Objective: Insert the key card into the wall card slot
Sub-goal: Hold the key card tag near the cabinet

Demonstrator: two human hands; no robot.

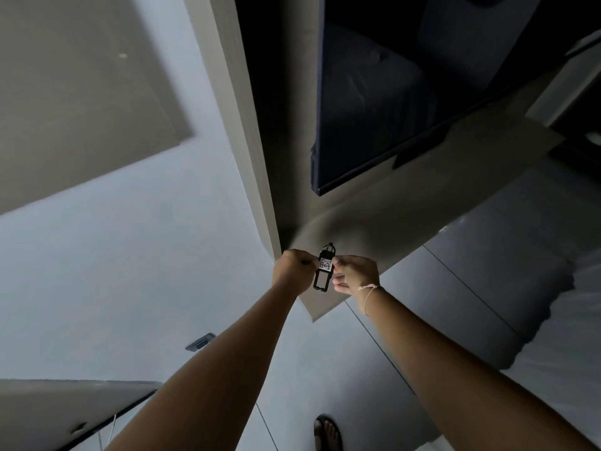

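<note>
— Dim room, tilted view: what's around the hands?

— Pale wall (pixel 136 255) on the left, a beige panel (pixel 374 216) running down the middle with a dark flat screen (pixel 374 102) mounted on it, and a grey tiled floor (pixel 455 288) to the right. A small dark wall plate (pixel 201 342) sits low on the pale wall, well apart from the hands; whether it is the card slot, I cannot tell.

— And the arms?

— Both bare forearms reach forward from the bottom of the frame and meet near the centre, in front of the lower corner of the beige panel. The right wrist wears a thin pale string bracelet (pixel 369 292).

— Where is the key card?

— Between the two hands. The key card (pixel 323 271) is a small dark holder with a white label bearing handwriting, standing roughly upright, a loop at its top end.

— How are the hands gripping it?

— The left hand (pixel 292 271) is curled into a loose fist, knuckles up, its fingertips pinching the card's left edge. The right hand (pixel 354 275) has fingers bent inward, thumb and forefinger closed on the card's right edge near the label.

— Anything below?

— One foot in a dark sandal (pixel 327 432) shows on the floor at the bottom edge.
</note>
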